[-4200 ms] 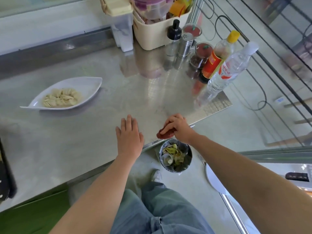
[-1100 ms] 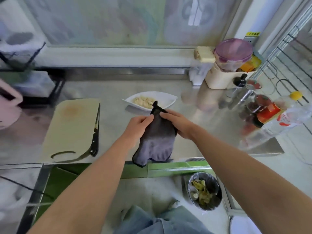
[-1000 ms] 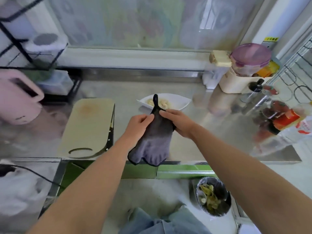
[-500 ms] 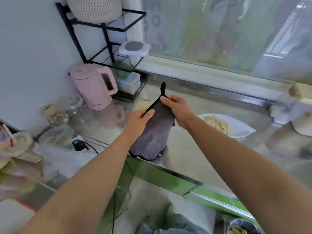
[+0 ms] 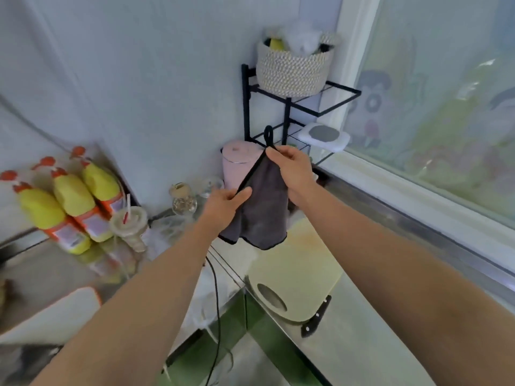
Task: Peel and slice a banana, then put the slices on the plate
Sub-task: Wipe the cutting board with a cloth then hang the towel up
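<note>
Cloth point(image 5: 264, 210) edge pinched by left hand point(image 5: 223, 204), corner by right hand point(image 5: 292, 168), seemingly clear of counter point(image 5: 362, 344)

One head-worn wide-angle view; faces forward and down; left hand point(image 5: 226, 202) and right hand point(image 5: 293, 169) close ahead.

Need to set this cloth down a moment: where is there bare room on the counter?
Bare steel counter lies right of the knife and board, toward the window. The board's top is bare too. The left corner is crowded: yellow bottles, cup, jar, kettle and a cord.
</note>
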Demonstrator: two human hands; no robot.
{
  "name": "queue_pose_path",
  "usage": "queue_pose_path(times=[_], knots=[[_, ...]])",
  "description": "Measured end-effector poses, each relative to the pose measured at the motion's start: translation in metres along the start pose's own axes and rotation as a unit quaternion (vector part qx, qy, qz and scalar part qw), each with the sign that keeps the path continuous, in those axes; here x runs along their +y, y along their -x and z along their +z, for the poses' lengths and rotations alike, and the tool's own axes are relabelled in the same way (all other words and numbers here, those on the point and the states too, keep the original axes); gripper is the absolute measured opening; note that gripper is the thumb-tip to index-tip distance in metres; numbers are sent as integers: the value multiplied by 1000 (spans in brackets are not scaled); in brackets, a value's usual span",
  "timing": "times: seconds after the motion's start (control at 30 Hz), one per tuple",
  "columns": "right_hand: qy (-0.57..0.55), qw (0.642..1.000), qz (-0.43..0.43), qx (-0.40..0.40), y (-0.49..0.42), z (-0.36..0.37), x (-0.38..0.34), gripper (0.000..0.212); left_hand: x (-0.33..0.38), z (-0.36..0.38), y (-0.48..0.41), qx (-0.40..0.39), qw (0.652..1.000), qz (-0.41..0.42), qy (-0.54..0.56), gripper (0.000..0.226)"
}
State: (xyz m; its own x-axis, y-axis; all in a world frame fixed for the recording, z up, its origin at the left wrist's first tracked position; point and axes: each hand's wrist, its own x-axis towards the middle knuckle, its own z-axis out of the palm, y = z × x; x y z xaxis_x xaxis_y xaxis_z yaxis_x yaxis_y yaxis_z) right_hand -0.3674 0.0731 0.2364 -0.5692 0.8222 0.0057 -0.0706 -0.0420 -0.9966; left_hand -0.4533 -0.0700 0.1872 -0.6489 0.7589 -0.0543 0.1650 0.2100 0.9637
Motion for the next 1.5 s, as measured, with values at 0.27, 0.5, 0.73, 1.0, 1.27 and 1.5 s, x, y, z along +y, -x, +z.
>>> queue_pose_path(times=[0.27, 0.5, 0.73, 1.0, 1.27, 1.5], knots=[[-48, 997, -61, -19, -61, 84, -66, 25, 69, -72, -51, 144, 983, 88, -78, 48], [-77, 986, -146, -20, -118, 155, -157, 17, 149, -144, -106, 245, 943, 176, -143, 44], [-109, 963, -242, -39, -154, 202, -235, 18, 217, -194, -142, 345, 886, 231, -206, 28], [-105, 941, -318, -59, -165, 234, -292, 14, 263, -223, -145, 390, 860, 286, -165, 18], [-36, 919, -388, -58, -178, 246, -311, 16, 280, -232, -148, 404, 852, 290, -162, 19], [5, 913, -406, -43, -181, 251, -323, 22, 287, -233, -148, 411, 850, 286, -164, 19]])
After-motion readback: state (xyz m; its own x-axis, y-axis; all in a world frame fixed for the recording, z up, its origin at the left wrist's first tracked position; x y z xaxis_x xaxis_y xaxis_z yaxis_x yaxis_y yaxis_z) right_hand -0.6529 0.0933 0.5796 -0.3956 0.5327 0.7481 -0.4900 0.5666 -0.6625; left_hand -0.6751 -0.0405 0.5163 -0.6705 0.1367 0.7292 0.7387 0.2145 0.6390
